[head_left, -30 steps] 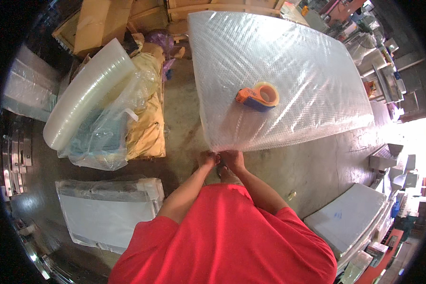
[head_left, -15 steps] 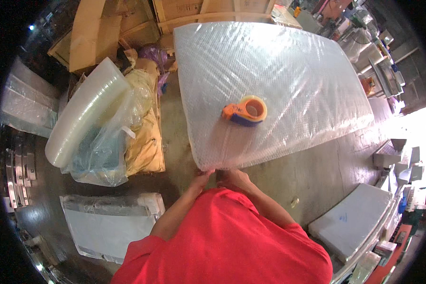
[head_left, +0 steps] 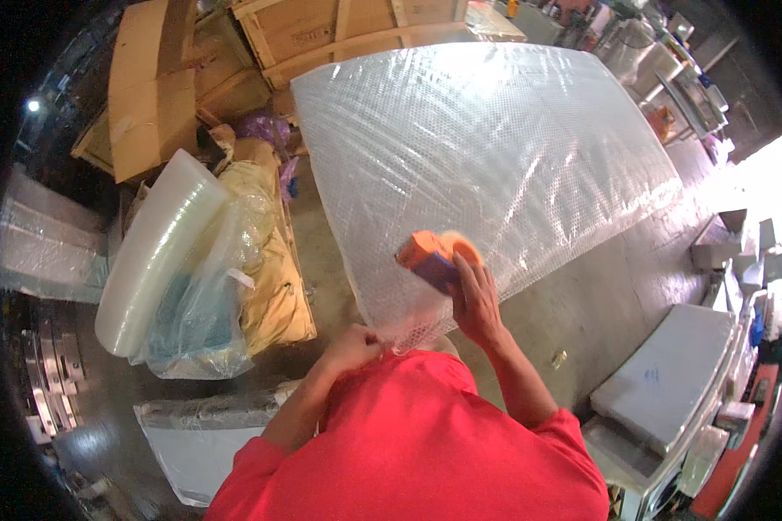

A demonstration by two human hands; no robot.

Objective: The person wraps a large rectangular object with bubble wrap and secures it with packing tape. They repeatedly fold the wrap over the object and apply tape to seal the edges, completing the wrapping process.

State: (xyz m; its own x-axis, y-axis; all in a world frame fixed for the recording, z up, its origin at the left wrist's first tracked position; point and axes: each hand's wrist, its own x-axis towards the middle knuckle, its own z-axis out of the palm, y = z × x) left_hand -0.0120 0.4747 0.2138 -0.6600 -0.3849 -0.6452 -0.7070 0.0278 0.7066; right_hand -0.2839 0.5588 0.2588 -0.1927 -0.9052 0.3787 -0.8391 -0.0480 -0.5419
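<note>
A large flat slab wrapped in bubble wrap (head_left: 460,139) lies in front of me, its near corner close to my body. My right hand (head_left: 475,300) grips an orange and blue tape dispenser (head_left: 426,253) and holds it over the near part of the wrap. The dispenser is slightly blurred. At the near left corner, my left hand (head_left: 354,347) is closed, its fingers pinching the edge of the bubble wrap. What lies inside the wrap cannot be made out.
On the left, a bubble wrap roll (head_left: 161,252) leans beside a yellow-brown covered bundle (head_left: 274,286). Wooden crates (head_left: 339,39) and a cardboard sheet (head_left: 152,87) stand behind. A white panel (head_left: 204,451) lies at lower left; a pale wrapped slab (head_left: 665,373) at right.
My right hand has left the near edge and taken hold of the tape dispenser, which was resting on the wrap. My left hand stays at the near corner.
</note>
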